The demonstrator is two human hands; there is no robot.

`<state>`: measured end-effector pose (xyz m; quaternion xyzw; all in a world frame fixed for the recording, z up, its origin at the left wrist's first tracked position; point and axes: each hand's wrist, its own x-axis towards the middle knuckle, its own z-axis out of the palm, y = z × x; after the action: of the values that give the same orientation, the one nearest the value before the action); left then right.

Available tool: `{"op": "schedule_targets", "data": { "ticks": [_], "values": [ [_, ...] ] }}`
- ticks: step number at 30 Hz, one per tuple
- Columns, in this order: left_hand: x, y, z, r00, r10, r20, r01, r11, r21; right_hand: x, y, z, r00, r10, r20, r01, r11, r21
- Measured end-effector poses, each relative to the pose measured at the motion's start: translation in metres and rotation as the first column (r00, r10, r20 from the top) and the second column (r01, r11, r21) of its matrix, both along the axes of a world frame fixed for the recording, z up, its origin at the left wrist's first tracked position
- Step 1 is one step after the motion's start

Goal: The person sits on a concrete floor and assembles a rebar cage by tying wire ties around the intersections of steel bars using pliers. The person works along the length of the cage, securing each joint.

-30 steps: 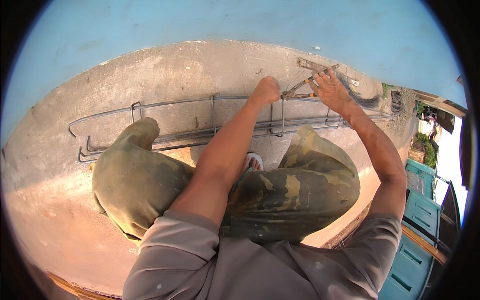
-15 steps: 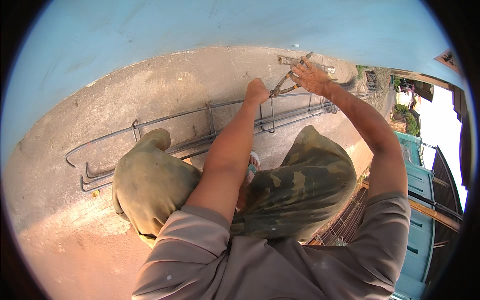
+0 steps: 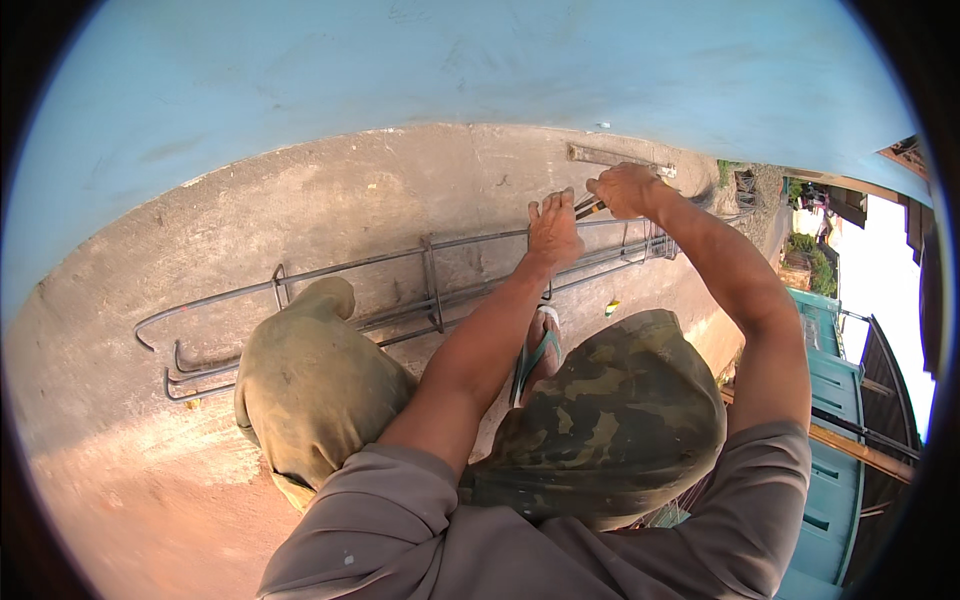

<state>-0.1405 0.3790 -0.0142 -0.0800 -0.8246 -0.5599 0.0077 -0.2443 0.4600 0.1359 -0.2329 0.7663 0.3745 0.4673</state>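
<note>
Along the far bar of the cage (image 3: 375,262), your left hand (image 3: 555,232) sits with its fingertips raised; you seem to be steadying that bar, though whether the fingers pinch anything cannot be told, since the palm is hidden. Just above the cage, your right hand (image 3: 628,190) is closed round the handles of the pliers (image 3: 592,209), whose head points toward your left hand, probably so both can work at one spot. Your left hand hides the tip, so what it bites is unclear.

The cage lies lengthwise across your front, likely for reach from a squat. On its near side your knees (image 3: 310,370) are spread, which leaves room for your left forearm between them. A sandal (image 3: 546,348) is close by its near bars. Beyond the cage, a plank (image 3: 600,155) lies near the blue wall (image 3: 450,60).
</note>
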Motion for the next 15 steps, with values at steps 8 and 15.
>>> {"op": "schedule_targets", "data": {
  "ticks": [8,15],
  "values": [
    [-0.025,0.04,-0.003,0.972,-0.058,0.228,0.036,0.994,0.101,-0.024,-0.002,0.001,0.978,-0.209,0.006,0.209,0.976,-0.062],
    [-0.073,0.016,0.005,0.604,-0.567,0.561,0.364,0.822,0.438,-0.018,0.09,-0.006,0.65,0.398,-0.648,-0.745,0.502,-0.439]
  ]
}}
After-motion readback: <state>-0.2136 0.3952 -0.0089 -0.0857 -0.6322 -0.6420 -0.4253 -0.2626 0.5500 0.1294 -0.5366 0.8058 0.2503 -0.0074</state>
